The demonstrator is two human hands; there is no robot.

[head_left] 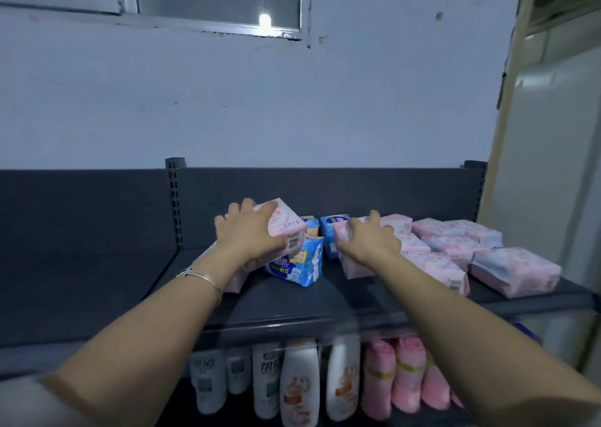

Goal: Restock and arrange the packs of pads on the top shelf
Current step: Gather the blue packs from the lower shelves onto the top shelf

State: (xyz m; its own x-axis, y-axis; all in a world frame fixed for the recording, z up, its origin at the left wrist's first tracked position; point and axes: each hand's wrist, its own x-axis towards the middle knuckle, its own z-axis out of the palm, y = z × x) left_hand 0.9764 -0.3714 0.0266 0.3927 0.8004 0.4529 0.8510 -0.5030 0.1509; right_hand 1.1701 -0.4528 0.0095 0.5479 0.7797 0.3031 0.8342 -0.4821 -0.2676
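Head view, nearest first: white bottles (299,384) and pink pouches (406,371) stand blurred below the top shelf (292,303). On that shelf the left hand (248,231), a bracelet (201,277) at its wrist, grips a tilted pink pack (284,223) above a blue pack (300,269). Just beside it, the right hand (370,241) curls its fingers over a second pink pack (356,267). More pink packs (455,241) lie rightward, before the dark back panel (325,192).

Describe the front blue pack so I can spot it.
On the dark top shelf, find the left hand. The front blue pack lies partly covered by the pink pack it grips. Neighbours are mostly pink; other blue packs sit farther back.
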